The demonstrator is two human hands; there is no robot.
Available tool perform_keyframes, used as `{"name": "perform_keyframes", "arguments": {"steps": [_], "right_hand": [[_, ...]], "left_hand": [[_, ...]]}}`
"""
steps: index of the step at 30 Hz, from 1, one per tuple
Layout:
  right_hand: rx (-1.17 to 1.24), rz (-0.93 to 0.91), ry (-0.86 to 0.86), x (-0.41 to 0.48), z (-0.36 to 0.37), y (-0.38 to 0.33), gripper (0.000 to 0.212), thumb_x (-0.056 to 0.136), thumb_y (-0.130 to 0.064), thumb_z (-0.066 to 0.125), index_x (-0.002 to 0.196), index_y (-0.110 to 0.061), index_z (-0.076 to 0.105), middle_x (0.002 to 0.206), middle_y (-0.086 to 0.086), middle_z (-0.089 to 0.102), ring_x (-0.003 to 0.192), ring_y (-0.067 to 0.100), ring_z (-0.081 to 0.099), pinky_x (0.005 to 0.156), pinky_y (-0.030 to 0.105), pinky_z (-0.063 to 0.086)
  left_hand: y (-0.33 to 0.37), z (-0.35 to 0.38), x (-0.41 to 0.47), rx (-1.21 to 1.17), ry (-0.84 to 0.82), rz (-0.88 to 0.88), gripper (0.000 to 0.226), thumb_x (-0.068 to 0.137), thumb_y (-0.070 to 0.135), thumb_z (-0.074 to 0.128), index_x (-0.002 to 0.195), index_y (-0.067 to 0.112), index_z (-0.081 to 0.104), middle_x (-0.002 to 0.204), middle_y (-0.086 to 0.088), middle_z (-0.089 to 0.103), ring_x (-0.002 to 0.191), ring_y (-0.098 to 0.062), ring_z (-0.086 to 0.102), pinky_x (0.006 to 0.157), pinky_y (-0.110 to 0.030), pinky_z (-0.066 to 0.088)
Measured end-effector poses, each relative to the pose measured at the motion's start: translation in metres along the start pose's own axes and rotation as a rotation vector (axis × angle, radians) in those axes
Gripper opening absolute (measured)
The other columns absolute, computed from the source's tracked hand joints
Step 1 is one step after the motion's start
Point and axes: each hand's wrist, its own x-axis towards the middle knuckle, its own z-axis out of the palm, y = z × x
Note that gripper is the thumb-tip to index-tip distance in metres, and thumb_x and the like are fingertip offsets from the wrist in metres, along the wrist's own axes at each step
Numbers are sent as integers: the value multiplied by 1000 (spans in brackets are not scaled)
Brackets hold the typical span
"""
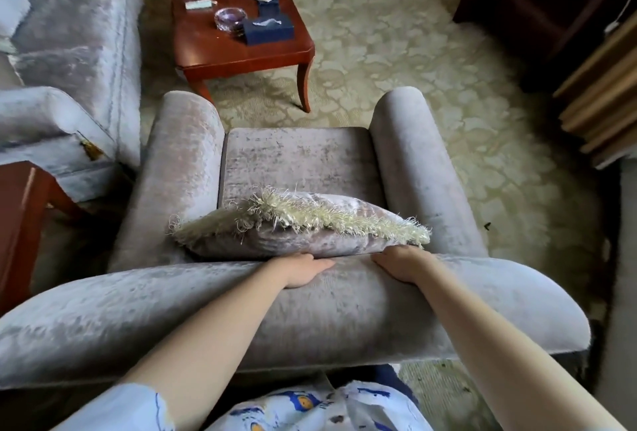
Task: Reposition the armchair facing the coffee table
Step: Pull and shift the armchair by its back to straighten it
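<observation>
I stand behind a grey velvet armchair [300, 161], looking down over its backrest. My left hand [303, 270] and my right hand [401, 263] both lie on the top of the backrest, fingers curled over its front edge. A grey cushion with a pale fringe [300, 223] leans against the backrest just in front of my fingers. The red-brown wooden coffee table [220, 51] stands beyond the chair's front, offset to the left. The chair's open front points toward the table's near right corner.
A matching grey sofa [69, 51] sits at the left, close to the chair's left arm. A red-brown side table [20, 223] is at the lower left. Dark wooden furniture [537, 6] and a stack of framed boards [599, 99] fill the right. Patterned carpet [431, 61] lies between. On the coffee table are a tissue box [269, 29], a glass ashtray [230, 18] and papers.
</observation>
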Motion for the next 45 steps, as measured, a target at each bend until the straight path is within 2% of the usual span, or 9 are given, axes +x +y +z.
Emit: {"name": "perform_keyframes", "arguments": {"steps": [5, 10, 14, 17, 22, 27, 33, 42, 45], "right_hand": [[-44, -51, -21, 6, 1, 3, 57, 93, -50, 30, 132, -14, 53, 145, 14, 47, 130, 30, 46, 107, 40, 37], [-82, -245, -140, 28, 0, 10, 56, 95, -47, 28, 129, -12, 54, 143, 15, 48, 131, 30, 45, 110, 40, 34], [-123, -386, -210, 42, -14, 22, 51, 99, -43, 21, 117, -11, 57, 134, 16, 55, 124, 30, 51, 106, 41, 37], [-54, -376, -231, 53, -25, 38, 46, 103, -33, 20, 121, -7, 54, 135, 19, 53, 125, 31, 49, 106, 37, 35], [-78, -411, -245, 53, -30, 59, 55, 99, -50, 23, 132, -17, 52, 144, 9, 48, 131, 23, 44, 103, 28, 28], [-87, -365, -212, 48, -24, 55, 63, 98, -55, 23, 138, -14, 48, 148, 11, 44, 135, 25, 41, 112, 33, 27], [-78, -282, -166, 46, -25, 56, 64, 95, -59, 27, 135, -16, 52, 146, 11, 47, 132, 26, 44, 110, 33, 31], [-99, -364, -216, 53, -21, 59, 56, 99, -52, 26, 135, -17, 49, 143, 12, 48, 131, 27, 44, 103, 31, 31], [-89, -359, -214, 58, -26, 62, 59, 97, -55, 26, 130, -14, 52, 140, 13, 51, 127, 27, 47, 101, 33, 33]], "left_hand": [[-3, 1, 8, -39, 8, -44, 83, 86, 73, 25, 147, 17, 31, 157, -6, 24, 139, -27, 31, 110, -43, 27], [4, 2, 13, -72, 61, -159, 79, 86, 71, 28, 147, 21, 33, 158, -5, 23, 141, -25, 29, 111, -38, 25], [23, -4, 14, -121, 151, -228, 70, 89, 66, 31, 138, 19, 47, 150, -7, 38, 132, -26, 40, 103, -34, 32], [49, -5, 16, -44, 179, -306, 73, 89, 66, 24, 141, 18, 41, 153, -9, 33, 136, -29, 35, 107, -39, 27], [68, 3, 15, -6, 216, -345, 73, 87, 62, 21, 139, 17, 45, 150, -10, 38, 132, -27, 41, 104, -40, 31], [63, 8, 4, 7, 201, -309, 78, 88, 67, 20, 146, 18, 35, 155, -9, 28, 139, -27, 32, 112, -40, 25], [59, 6, 0, 17, 122, -276, 84, 86, 72, 17, 151, 19, 20, 159, -7, 16, 144, -28, 21, 115, -42, 20], [60, 10, 6, 23, 143, -307, 84, 86, 71, 13, 151, 17, 22, 159, -8, 18, 143, -27, 22, 112, -44, 19], [63, 6, 13, 19, 160, -350, 84, 86, 70, 14, 148, 16, 28, 157, -9, 25, 140, -28, 29, 111, -45, 25]]}}
